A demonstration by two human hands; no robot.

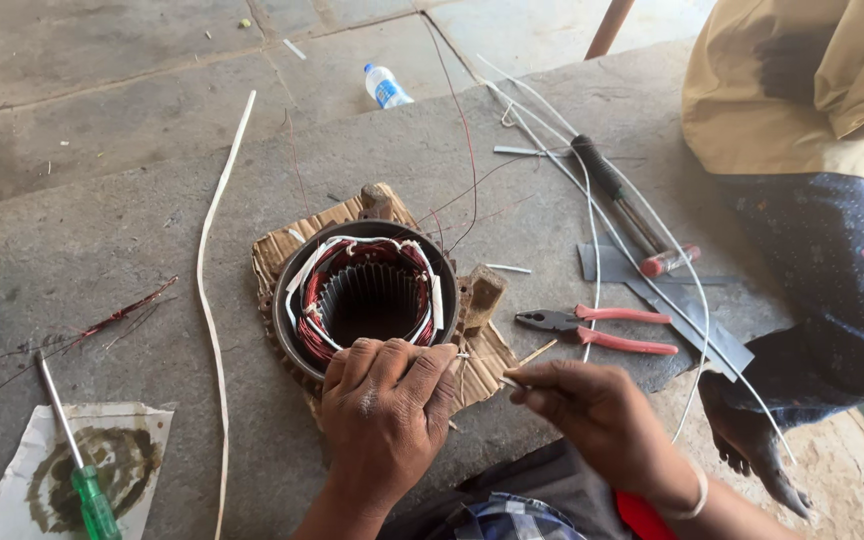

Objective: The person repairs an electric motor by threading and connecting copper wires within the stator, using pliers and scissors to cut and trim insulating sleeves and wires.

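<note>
— Grey concrete worktop (pixel 132 250), dusty, with bare floor beyond at the top of the frame. What are the hands doing?

— Left hand (pixel 384 415) lies palm down, fingers curled over the near rim of the motor stator (pixel 367 297). Right hand (pixel 592 410) is closed, pinching a thin wire (pixel 492 368) that runs left to the stator.

— How does the stator look?

— Round dark metal ring at centre frame, on torn cardboard (pixel 287 250), copper windings and white sleeving around a ribbed hollow core.

— Anything around it?

— Red-handled pliers (pixel 602 328) right of it, a green-handled screwdriver (pixel 77 460) on paper at lower left, a plastic bottle (pixel 385 87) at the top. Another person (pixel 812 200) sits at the right edge.
</note>
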